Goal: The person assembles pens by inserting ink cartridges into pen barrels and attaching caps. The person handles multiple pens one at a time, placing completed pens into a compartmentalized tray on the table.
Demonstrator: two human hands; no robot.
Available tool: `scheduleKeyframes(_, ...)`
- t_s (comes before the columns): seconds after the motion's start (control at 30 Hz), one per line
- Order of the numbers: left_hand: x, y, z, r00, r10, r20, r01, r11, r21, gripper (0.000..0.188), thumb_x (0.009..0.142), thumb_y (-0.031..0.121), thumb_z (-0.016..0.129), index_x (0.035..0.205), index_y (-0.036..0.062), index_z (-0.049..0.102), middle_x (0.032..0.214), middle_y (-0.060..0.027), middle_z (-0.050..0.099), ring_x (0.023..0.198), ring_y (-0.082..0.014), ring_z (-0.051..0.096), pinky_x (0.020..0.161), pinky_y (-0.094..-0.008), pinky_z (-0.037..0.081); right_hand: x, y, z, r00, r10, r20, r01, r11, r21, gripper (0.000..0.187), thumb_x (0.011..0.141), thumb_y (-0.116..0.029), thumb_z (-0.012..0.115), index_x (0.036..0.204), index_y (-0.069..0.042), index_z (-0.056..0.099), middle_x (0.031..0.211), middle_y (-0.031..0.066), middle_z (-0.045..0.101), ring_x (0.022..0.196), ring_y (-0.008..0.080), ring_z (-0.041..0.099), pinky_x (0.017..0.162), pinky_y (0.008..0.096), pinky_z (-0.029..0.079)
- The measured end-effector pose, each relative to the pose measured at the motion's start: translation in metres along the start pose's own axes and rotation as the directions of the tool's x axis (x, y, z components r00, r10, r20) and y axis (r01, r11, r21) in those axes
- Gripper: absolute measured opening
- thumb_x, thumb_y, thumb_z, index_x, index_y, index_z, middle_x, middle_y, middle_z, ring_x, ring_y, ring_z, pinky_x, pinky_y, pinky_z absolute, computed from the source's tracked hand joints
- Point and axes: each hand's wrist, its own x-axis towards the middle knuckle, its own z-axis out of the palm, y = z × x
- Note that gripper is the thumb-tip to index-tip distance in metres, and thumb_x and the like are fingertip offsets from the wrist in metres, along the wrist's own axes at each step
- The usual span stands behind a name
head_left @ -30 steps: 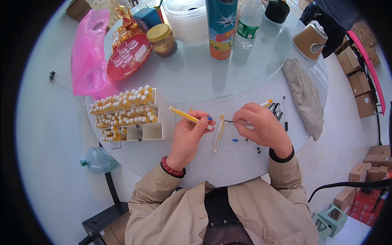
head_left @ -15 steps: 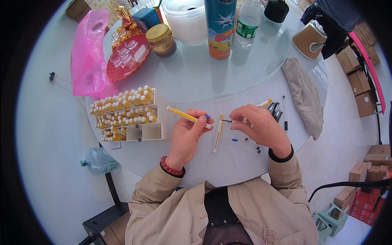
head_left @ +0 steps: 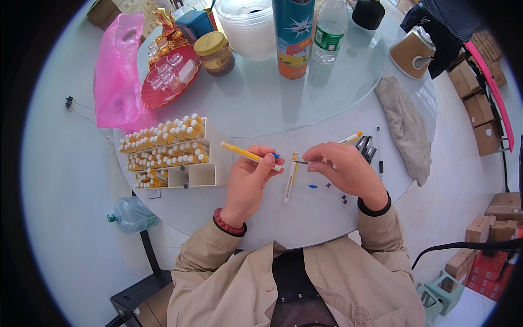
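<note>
My left hand [head_left: 246, 182] is closed round a yellow pen barrel [head_left: 238, 150] with a white end, tilted down to the right. A small blue piece [head_left: 276, 155] shows at its fingertips. Across from it, my right hand [head_left: 348, 170] pinches a thin dark rod [head_left: 301, 162], mostly hidden by the fingers. Between the hands a yellow-and-white pen [head_left: 289, 185] lies on the table. Below the right hand lie a blue plug [head_left: 312, 186] and several small black bits [head_left: 344, 199]. Beyond that hand are black pens [head_left: 369, 150] and another yellow-and-white pen [head_left: 352, 137].
A white compartment box [head_left: 217, 147] full of yellow-and-white pens stands left of my hands. Behind are a red tray [head_left: 158, 98], a jar [head_left: 215, 57], a spray can [head_left: 294, 43] and a plastic bottle [head_left: 328, 38]. A grey cloth [head_left: 406, 128] lies at the right edge.
My right hand has shifted very slightly left with the dark rod. The pen barrel in my left hand has barely moved left. Nothing was let go.
</note>
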Motion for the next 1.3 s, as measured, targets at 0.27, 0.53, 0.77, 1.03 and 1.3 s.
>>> scheduleKeyframes(0.27,0.0,0.0,-0.001,1.0,0.001,0.007,-0.001,1.0,-0.024,0.016,0.103,0.019,0.057,0.112,0.0061,0.061,0.105,-0.0039,0.062,0.101,-0.0152,0.064,0.087,-0.0314,0.056,0.001,-0.004,0.0,0.998,0.054,0.034,-0.056,0.997,0.047,0.018,0.087,-0.005,0.072,0.105,-0.005,0.069,0.088,0.0075,0.072,0.076,0.0204,0.069,0.068,0.0303,0.054)
scheduleKeyframes(0.53,0.001,0.003,-0.003,1.0,-0.025,0.018,0.028,0.988,-0.153,0.028,0.108,0.025,0.046,0.125,0.004,0.053,0.111,-0.0083,0.062,0.108,-0.0185,0.063,0.09,-0.0328,0.056,0.0,-0.004,-0.009,0.991,0.113,0.071,-0.117,0.992,0.05,0.017,0.087,-0.003,0.071,0.104,-0.005,0.069,0.086,0.0063,0.072,0.078,0.0183,0.071,0.067,0.0285,0.054)
scheduleKeyframes(0.77,0.002,0.005,-0.007,0.994,-0.09,0.059,0.105,0.934,-0.341,0.027,0.108,0.023,0.043,0.126,0.0038,0.052,0.115,-0.0069,0.06,0.114,-0.0187,0.061,0.096,-0.0316,0.055,-0.003,0.0,-0.015,0.993,0.061,0.106,-0.065,0.997,0.039,0.016,0.087,-0.004,0.071,0.102,-0.005,0.069,0.086,0.005,0.073,0.078,0.0173,0.071,0.063,0.0281,0.052)
scheduleKeyframes(1.03,0.003,0.0,-0.008,0.998,-0.055,0.006,0.053,0.925,-0.376,0.031,0.107,0.026,0.048,0.129,0.0034,0.052,0.113,-0.0044,0.06,0.114,-0.0188,0.061,0.098,-0.0324,0.053,-0.005,0.001,-0.019,0.985,0.085,0.149,-0.09,0.996,0.029,0.015,0.087,-0.004,0.071,0.101,-0.004,0.069,0.087,0.0061,0.073,0.077,0.0186,0.072,0.063,0.0283,0.052)
scheduleKeyframes(1.3,0.001,-0.002,-0.007,0.999,0.023,0.048,-0.012,0.978,-0.207,0.033,0.105,0.023,0.052,0.134,0.0067,0.053,0.118,-0.0045,0.061,0.116,-0.0185,0.061,0.101,-0.0349,0.053,-0.004,0.001,-0.017,0.983,0.085,0.163,-0.094,0.994,0.047,0.014,0.087,-0.004,0.071,0.101,-0.004,0.068,0.087,0.0066,0.073,0.078,0.0191,0.072,0.064,0.0284,0.053)
